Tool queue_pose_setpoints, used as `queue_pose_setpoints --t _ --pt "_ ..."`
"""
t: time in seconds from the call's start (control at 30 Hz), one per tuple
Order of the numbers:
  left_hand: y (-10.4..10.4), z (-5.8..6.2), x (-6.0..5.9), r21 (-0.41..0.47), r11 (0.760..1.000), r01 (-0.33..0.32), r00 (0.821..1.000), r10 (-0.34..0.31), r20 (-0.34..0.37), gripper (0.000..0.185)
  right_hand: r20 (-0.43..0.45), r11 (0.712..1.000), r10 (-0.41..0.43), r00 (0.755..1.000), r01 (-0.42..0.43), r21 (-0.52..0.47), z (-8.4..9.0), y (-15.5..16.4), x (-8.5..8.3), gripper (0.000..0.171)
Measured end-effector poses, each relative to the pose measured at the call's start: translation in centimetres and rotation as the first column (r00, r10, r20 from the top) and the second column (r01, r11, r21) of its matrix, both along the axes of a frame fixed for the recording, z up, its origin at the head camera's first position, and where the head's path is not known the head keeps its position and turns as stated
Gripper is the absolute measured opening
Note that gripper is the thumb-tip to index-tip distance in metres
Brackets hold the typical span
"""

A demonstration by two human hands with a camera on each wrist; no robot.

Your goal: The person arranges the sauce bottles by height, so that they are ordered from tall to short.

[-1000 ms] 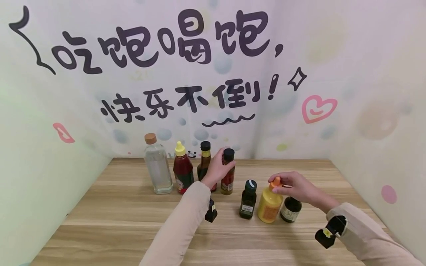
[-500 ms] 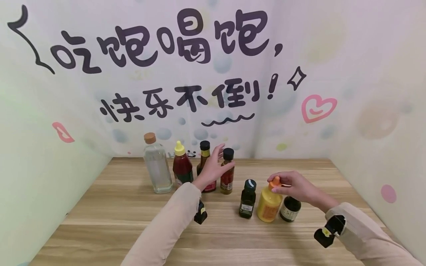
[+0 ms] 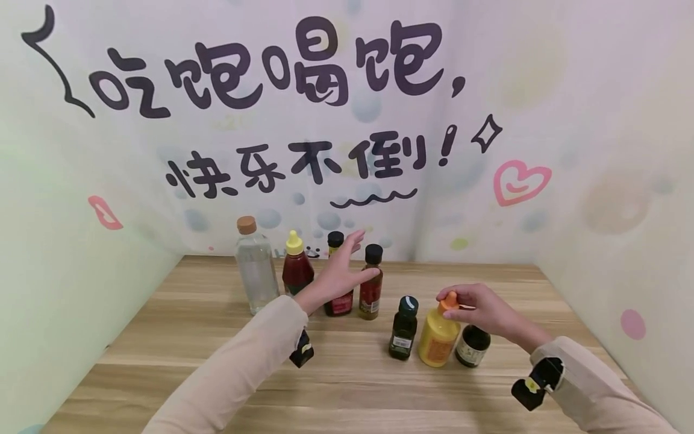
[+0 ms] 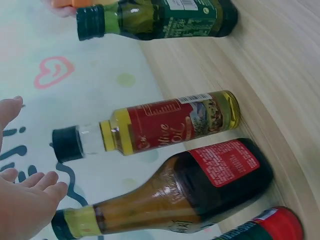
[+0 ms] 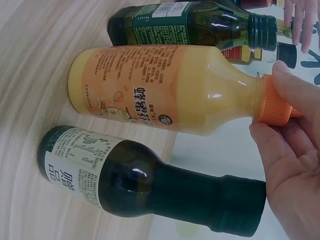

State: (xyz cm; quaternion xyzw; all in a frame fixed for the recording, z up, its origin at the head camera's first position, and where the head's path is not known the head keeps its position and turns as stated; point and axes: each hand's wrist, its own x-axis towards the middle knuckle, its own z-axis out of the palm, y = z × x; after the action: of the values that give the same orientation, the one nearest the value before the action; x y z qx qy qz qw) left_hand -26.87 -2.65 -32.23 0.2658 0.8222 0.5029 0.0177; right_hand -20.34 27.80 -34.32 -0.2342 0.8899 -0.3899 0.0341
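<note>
Seven bottles are standing upright on the worktop (image 3: 347, 392), four in a back row and three in a front row, and two hands are reaching among them. From centre-left of the head frame, the back row is running: clear bottle (image 3: 257, 271), red sauce bottle (image 3: 297, 274), brown bottle (image 3: 340, 303), olive oil bottle (image 3: 371, 296). At lower right, the yellow bottle (image 3: 439, 339) is standing between the green bottle (image 3: 403, 333) and the small dark bottle (image 3: 473, 346). The right hand (image 3: 482, 306) is pinching the yellow bottle's orange cap (image 5: 275, 107) between thumb and fingers. The left hand (image 3: 336, 274), near frame centre, is holding nothing; its fingers are extending near the brown and olive oil bottles. A second ago it was gripping the olive oil bottle's neck; now it is spreading apart and drawing leftward. The right hand is keeping its pinch, and all seven bottles are staying in place.
</note>
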Motion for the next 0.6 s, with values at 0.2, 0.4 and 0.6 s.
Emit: queue_pose_setpoints --t 0.2,0.4,0.6 --pt "0.4 0.8 1.2 -0.001 0.999 0.048 0.999 -0.048 -0.022 0.080 0.008 1.000 -0.003 1.000 0.003 -0.001 0.1 0.1 0.1 0.028" --pt "1.0 1.0 2.5 -0.030 0.989 0.144 0.986 -0.146 -0.080 0.080 0.016 1.000 0.009 1.000 -0.009 -0.021 0.0 0.2 0.0 0.028" --pt "1.8 0.7 3.2 -0.077 0.977 0.198 0.979 -0.201 -0.031 0.079 0.028 1.000 0.009 1.000 -0.008 -0.025 0.0 0.2 0.0 0.030"
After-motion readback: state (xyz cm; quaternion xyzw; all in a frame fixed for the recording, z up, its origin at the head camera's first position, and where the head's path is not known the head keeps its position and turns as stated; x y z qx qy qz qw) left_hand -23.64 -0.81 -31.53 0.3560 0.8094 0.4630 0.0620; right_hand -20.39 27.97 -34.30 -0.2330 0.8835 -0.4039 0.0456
